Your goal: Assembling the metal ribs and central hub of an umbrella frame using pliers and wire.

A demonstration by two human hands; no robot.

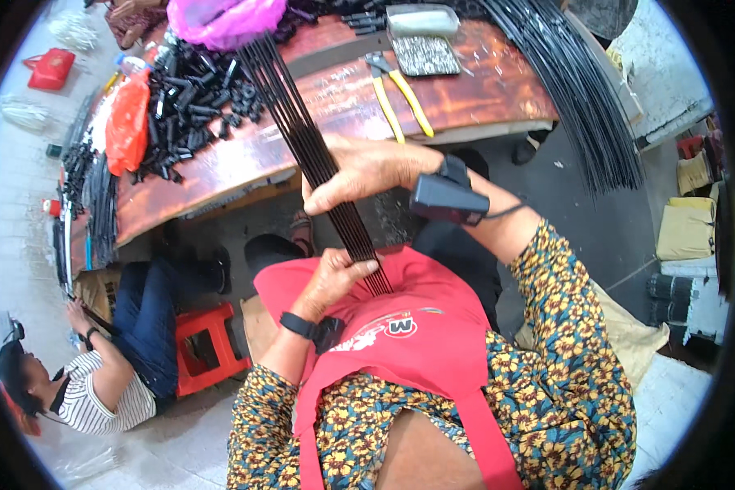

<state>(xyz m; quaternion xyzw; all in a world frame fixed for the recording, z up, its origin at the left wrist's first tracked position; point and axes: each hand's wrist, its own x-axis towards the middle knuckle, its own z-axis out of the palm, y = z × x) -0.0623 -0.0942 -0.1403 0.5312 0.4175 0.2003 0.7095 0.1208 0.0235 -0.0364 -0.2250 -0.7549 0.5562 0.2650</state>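
Note:
A slanting bundle of thin black rods (353,229) runs from the red apron (400,327) on my lap up over the table edge. Low on the bundle, near its bottom ends, my left hand (335,279) is closed around the rods with the thumb across them. Higher up, my right hand (363,171) grips the same bundle, its thumb lying over the front and the other fingers partly hidden behind. The rods' far ends reach beside a pink plastic bag (224,20). Both wrists carry dark strapped devices.
On the reddish wooden table (498,86) lie yellow-handled pliers (411,102), a tray of small metal pieces (426,55), a heap of black plastic parts (192,98) and an orange-red bag (128,122). Long black rods (580,98) overhang the right side. A person (110,376) sits left, by a red stool (208,347).

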